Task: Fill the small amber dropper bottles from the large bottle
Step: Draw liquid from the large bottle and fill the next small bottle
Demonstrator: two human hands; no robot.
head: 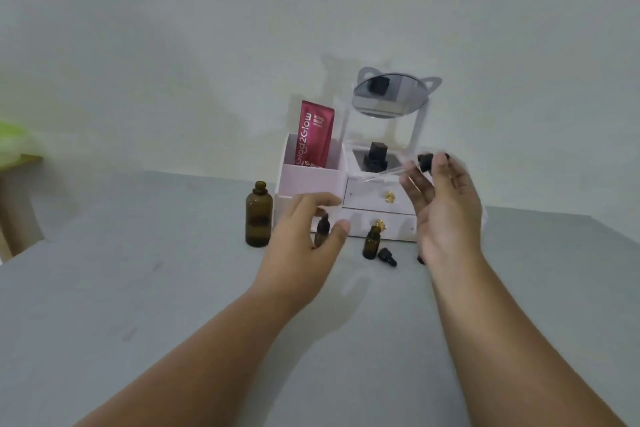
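The large amber bottle (258, 215) stands uncapped on the grey table, left of the white organizer. My left hand (304, 232) hovers open in front of a small amber dropper bottle (322, 229) with a black cap, fingers spread around it without touching. A second small amber bottle (371, 242) stands uncapped to the right, its black dropper cap (387, 256) lying beside it. My right hand (446, 204) is raised above the table and holds a black-capped glass dropper (424, 162) by its bulb, the clear pipette pointing left.
A white drawer organizer (379, 208) with gold knobs stands at the back, topped by a cat-ear mirror (389, 94). A red tube (314, 133) sits in its left compartment, a black bottle (375, 156) in its right. A dark object (420, 258) peeks from behind my right wrist.
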